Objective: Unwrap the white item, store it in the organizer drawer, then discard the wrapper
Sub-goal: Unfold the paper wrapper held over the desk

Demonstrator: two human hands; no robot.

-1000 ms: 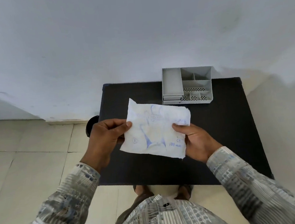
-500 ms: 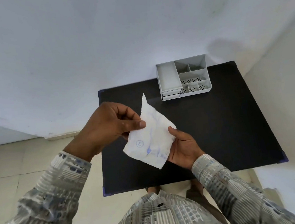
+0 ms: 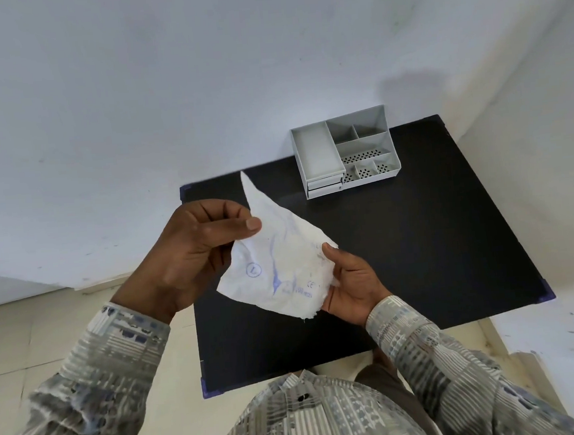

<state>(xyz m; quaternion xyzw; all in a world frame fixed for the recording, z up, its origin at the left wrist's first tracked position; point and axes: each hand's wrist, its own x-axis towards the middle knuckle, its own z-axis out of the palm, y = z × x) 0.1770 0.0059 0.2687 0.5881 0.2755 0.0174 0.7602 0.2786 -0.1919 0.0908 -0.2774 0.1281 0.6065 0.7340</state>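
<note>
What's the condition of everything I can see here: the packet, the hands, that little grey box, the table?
white packet: sealed as far as visible, crumpled, held in the air above the table
left hand: pinching the packet's left edge
right hand: gripping its right edge
grey organizer: upright, drawers shut, top compartments look empty
black table: bare apart from the organizer

A person is wearing a long-sleeved button-up shirt (image 3: pixel 315 421), filling the bottom of the frame, patterned in grey, white and muted blue blocks and stripes. Dark buttons are showing down its front. Buttoned cuffs are closing at both wrists. The left hand (image 3: pixel 192 255) and right hand (image 3: pixel 352 284) are bare.
</note>
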